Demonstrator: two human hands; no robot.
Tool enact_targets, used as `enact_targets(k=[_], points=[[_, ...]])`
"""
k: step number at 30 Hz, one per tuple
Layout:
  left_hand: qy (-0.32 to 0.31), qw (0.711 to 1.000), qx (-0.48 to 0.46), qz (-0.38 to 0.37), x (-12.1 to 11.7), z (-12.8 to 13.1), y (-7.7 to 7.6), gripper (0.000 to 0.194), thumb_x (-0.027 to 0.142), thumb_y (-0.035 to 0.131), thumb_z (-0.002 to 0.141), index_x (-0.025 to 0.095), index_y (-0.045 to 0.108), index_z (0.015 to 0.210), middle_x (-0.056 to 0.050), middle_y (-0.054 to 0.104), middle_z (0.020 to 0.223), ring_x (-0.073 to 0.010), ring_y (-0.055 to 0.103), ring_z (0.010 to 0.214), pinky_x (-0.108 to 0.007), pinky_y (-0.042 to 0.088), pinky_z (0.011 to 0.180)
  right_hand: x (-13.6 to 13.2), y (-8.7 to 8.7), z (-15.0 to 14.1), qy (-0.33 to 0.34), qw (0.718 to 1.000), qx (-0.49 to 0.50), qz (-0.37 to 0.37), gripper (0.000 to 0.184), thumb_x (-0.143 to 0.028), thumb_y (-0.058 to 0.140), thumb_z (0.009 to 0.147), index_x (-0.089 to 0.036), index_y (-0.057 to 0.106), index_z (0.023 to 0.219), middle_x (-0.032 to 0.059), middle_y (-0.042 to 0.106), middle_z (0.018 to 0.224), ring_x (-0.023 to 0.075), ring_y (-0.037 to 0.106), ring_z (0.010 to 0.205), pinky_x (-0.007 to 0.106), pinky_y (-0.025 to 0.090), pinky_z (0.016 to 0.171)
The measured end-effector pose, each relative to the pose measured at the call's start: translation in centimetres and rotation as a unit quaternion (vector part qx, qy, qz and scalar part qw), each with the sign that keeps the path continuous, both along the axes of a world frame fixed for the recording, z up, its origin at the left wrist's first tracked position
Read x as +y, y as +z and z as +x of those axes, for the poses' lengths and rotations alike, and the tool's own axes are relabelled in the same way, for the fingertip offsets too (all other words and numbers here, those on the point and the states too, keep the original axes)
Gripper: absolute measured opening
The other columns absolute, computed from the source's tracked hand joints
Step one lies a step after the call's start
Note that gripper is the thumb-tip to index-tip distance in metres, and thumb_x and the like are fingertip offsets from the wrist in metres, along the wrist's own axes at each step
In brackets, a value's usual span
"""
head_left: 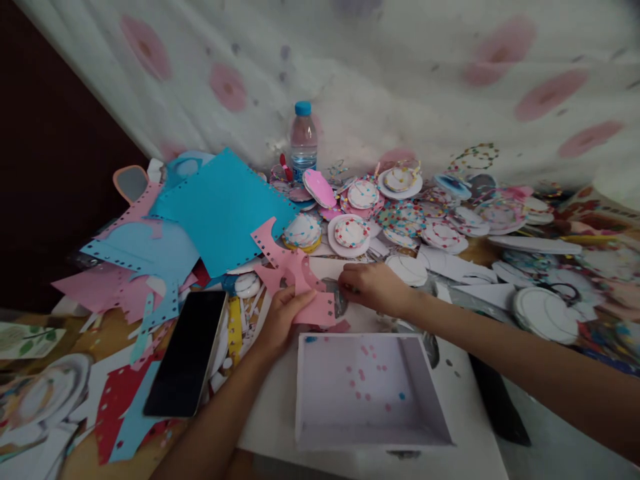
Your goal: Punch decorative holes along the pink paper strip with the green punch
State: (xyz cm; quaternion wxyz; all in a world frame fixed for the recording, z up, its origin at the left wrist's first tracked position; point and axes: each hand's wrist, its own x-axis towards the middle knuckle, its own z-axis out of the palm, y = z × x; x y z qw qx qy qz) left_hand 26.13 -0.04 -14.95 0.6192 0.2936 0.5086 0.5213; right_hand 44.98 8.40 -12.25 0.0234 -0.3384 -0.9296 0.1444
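Above the white tray, my left hand (pixel 285 312) is closed on a piece of pink paper (pixel 314 308), thumb on top. The paper has a row of small punched holes along its edges and cut-out curves. My right hand (pixel 367 287) is curled just right of the paper, its fingers folded inward; whatever they grip is hidden. A dark grey, blurred thing (pixel 340 300) lies below its fingertips, partly covered. The shallow white tray (pixel 435 393) in front of my hands holds several tiny pink paper cut-outs and a few blue ones.
A phone (pixel 186 353) rests left of my arm, beside blue card sheets (pixel 225 207) and red paper scraps (pixel 113 407). Behind stand a water bottle (pixel 303 143) and piles of decorated paper discs (pixel 351 233). A black object (pixel 500 407) lies at the right, below my right forearm.
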Motion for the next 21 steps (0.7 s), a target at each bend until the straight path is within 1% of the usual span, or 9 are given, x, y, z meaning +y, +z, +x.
enact_targets(k=[2, 4, 6, 7, 9, 11, 13, 17, 21], points=[[0.003, 1.0, 0.002, -0.001, 0.0, 0.0, 0.1, 0.02, 0.033, 0.076, 0.066, 0.014, 0.074, 0.075, -0.002, 0.07, 0.068, -0.014, 0.06, 0.061, -0.023, 0.044, 0.059, 0.1, 0.7, 0.7, -0.017, 0.999, 0.028, -0.016, 0.01, -0.015, 0.057, 0.083, -0.016, 0.067, 0.086, 0.0064, 0.07, 0.085, 0.0166, 0.063, 0.073, 0.023, 0.041, 0.059], [0.005, 1.0, 0.004, -0.002, 0.0, -0.1, -0.1, 0.02, 0.033, 0.076, 0.066, 0.015, 0.074, 0.074, -0.002, 0.07, 0.068, -0.0142, 0.061, 0.062, -0.023, 0.045, 0.06, -0.6, 2.1, 1.6, -0.033, 0.995, 0.081, -0.051, 0.01, -0.017, 0.056, 0.083, -0.017, 0.065, 0.087, 0.0029, 0.069, 0.081, 0.0135, 0.062, 0.069, 0.021, 0.044, 0.061], [0.005, 1.0, 0.006, -0.003, 0.0, -0.1, -0.3, 0.02, 0.032, 0.076, 0.066, 0.015, 0.075, 0.076, -0.002, 0.071, 0.07, -0.0142, 0.061, 0.063, -0.023, 0.045, 0.061, -2.0, 3.7, 2.5, -0.055, 0.969, 0.201, -0.134, 0.007, -0.019, 0.057, 0.082, -0.018, 0.064, 0.082, 0.0013, 0.067, 0.075, 0.0124, 0.06, 0.065, 0.02, 0.045, 0.059], [0.006, 1.0, 0.008, -0.004, 0.1, -0.1, -0.3, 0.02, 0.032, 0.076, 0.066, 0.015, 0.075, 0.077, -0.001, 0.071, 0.07, -0.0141, 0.061, 0.063, -0.023, 0.045, 0.061, -2.8, 4.4, 2.9, -0.054, 0.958, 0.23, -0.16, 0.007, -0.019, 0.057, 0.081, -0.019, 0.064, 0.08, 0.0006, 0.066, 0.073, 0.012, 0.059, 0.063, 0.02, 0.044, 0.057], [0.006, 1.0, 0.014, -0.004, 0.1, -0.1, -0.5, 0.019, 0.032, 0.076, 0.067, 0.015, 0.074, 0.076, -0.001, 0.07, 0.069, -0.0137, 0.061, 0.063, -0.023, 0.045, 0.061, -4.7, 5.3, 3.6, -0.028, 0.953, 0.228, -0.196, 0.009, -0.017, 0.057, 0.082, -0.02, 0.065, 0.079, -0.0007, 0.065, 0.07, 0.0109, 0.058, 0.06, 0.02, 0.043, 0.055], [0.003, 1.0, 0.021, -0.003, 0.1, -0.2, -0.5, 0.019, 0.033, 0.076, 0.067, 0.015, 0.074, 0.075, -0.001, 0.07, 0.07, -0.0135, 0.061, 0.063, -0.022, 0.045, 0.061, -6.1, 5.4, 4.0, 0.009, 0.958, 0.196, -0.211, 0.011, -0.015, 0.056, 0.083, -0.021, 0.066, 0.082, -0.0005, 0.064, 0.073, 0.0109, 0.058, 0.063, 0.021, 0.043, 0.059], [-0.005, 1.0, 0.029, 0.0, 0.1, -0.2, -0.4, 0.021, 0.034, 0.075, 0.068, 0.015, 0.073, 0.076, -0.001, 0.07, 0.069, -0.0135, 0.06, 0.062, -0.023, 0.045, 0.061, -7.0, 5.0, 4.3, 0.025, 0.962, 0.176, -0.209, 0.01, -0.016, 0.057, 0.084, -0.021, 0.066, 0.084, 0.0006, 0.064, 0.075, 0.0119, 0.059, 0.067, 0.022, 0.043, 0.063], [-0.023, 0.998, 0.056, 0.014, 0.0, -0.4, -0.2, 0.023, 0.037, 0.074, 0.071, 0.015, 0.072, 0.075, 0.001, 0.066, 0.063, -0.0116, 0.056, 0.056, -0.022, 0.041, 0.057, -7.2, 4.4, 4.6, -0.023, 0.96, 0.193, -0.204, 0.006, -0.024, 0.063, 0.082, -0.02, 0.063, 0.078, 0.0009, 0.063, 0.072, 0.0128, 0.057, 0.063, 0.023, 0.041, 0.058], [-0.042, 0.994, 0.088, 0.043, -0.2, -0.6, 0.2, 0.028, 0.041, 0.073, 0.071, 0.014, 0.068, 0.063, 0.002, 0.059, 0.056, -0.0099, 0.048, 0.052, -0.021, 0.035, 0.053, -7.2, 5.2, 4.8, -0.083, 0.942, 0.223, -0.237, 0.006, -0.026, 0.059, 0.084, -0.022, 0.06, 0.081, -0.0006, 0.061, 0.071, 0.0122, 0.055, 0.06, 0.022, 0.042, 0.055]])
